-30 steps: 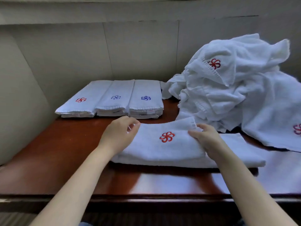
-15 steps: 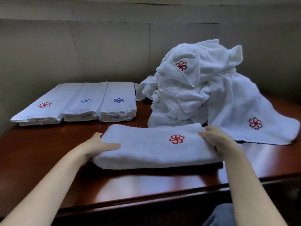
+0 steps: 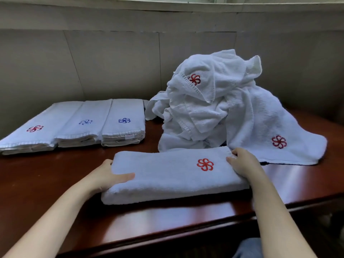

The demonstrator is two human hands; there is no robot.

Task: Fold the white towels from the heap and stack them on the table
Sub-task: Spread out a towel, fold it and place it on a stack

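Fingers of the left hand (image 3: 105,176) curl around the left end of the folded towel (image 3: 167,175), with the thumb (image 3: 125,177) lying flat on top and the other fingers tucked under, out of sight. On the other end, the right hand (image 3: 243,164) grips the towel too, its fingers (image 3: 235,152) bent over the far right corner. Between the two hands the towel lies long and flat on the dark wooden table (image 3: 46,179), and a red flower mark (image 3: 205,164) sits near the right hand. Just behind the towel is the heap of white towels (image 3: 214,108), all crumpled. Far to the left, three stacks of folded towels (image 3: 78,125) sit side by side by the wall.
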